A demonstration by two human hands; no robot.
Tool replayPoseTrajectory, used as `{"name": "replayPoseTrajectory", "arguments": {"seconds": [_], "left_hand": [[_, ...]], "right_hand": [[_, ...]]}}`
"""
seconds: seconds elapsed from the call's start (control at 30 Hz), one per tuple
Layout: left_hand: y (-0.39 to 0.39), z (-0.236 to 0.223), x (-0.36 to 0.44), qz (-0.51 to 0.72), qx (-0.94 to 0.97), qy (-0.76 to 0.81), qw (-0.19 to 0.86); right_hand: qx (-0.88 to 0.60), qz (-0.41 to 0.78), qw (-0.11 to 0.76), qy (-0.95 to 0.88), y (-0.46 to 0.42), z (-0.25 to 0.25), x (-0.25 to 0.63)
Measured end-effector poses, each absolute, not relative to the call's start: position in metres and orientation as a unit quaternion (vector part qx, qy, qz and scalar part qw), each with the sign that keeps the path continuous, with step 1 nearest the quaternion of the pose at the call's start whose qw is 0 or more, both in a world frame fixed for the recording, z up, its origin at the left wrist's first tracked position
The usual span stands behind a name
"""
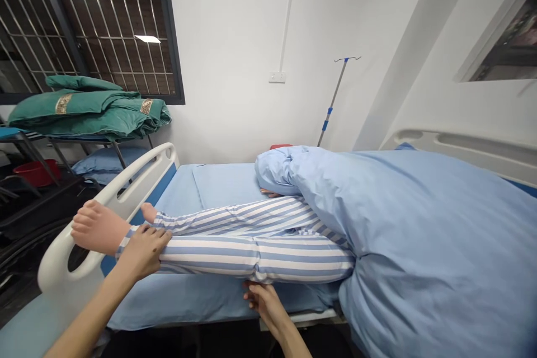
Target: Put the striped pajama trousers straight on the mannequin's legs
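Note:
A jointed figure that looks like a care mannequin lies on the bed in blue-and-white striped trousers. Its near bare foot extends over the footboard. My left hand lies over the near lower leg just above the ankle, fingers closed around the trouser cuff. Below the near knee, my right hand touches the underside of the trouser leg, fingers loosely bent and apart. The far foot shows behind the near shin. A pale blue quilt covers the upper body, and part of a hand peeks from under it.
The white footboard rises at the left, with a wheelchair wheel beyond it. Folded green bedding is stacked on chairs under the barred window. An IV pole stands behind the bed; the headboard is at right.

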State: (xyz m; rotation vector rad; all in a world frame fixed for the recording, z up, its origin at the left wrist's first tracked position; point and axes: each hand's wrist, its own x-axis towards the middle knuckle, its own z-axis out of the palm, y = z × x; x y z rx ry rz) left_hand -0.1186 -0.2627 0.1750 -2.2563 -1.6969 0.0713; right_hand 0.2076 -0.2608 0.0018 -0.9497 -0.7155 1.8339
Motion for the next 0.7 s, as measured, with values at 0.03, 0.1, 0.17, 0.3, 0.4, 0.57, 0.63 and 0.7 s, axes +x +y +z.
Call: {"name": "replayPoseTrajectory", "arguments": {"seconds": [0.03, 0.1, 0.17, 0.3, 0.4, 0.57, 0.63, 0.7], "left_hand": [[-0.264, 0.176, -0.117, 0.032, -0.789, -0.593, 0.157], [-0.267, 0.17, -0.116, 0.033, -0.788, -0.597, 0.147], [-0.269, 0.16, -0.119, 0.025, -0.786, -0.604, 0.134], [-0.273, 0.146, -0.124, 0.013, -0.781, -0.617, 0.094], [-0.275, 0.144, -0.125, 0.003, -0.773, -0.63, 0.075], [-0.27, 0.134, -0.119, -0.027, -0.761, -0.647, 0.045], [-0.266, 0.124, -0.112, -0.049, -0.754, -0.655, 0.022], [-0.262, 0.111, -0.102, -0.075, -0.747, -0.661, 0.002]], "right_hand": [[-0.386, 0.748, 0.463, -0.279, -0.261, -0.002, 0.205], [-0.383, 0.75, 0.47, -0.264, -0.261, -0.008, 0.203], [-0.377, 0.754, 0.473, -0.256, -0.262, -0.011, 0.203], [-0.374, 0.758, 0.473, -0.249, -0.266, -0.012, 0.205], [-0.368, 0.759, 0.474, -0.253, -0.267, -0.003, 0.209], [-0.347, 0.745, 0.496, -0.28, -0.268, 0.027, 0.225], [-0.343, 0.732, 0.512, -0.289, -0.269, 0.042, 0.233], [-0.332, 0.727, 0.524, -0.295, -0.269, 0.057, 0.241]]}}
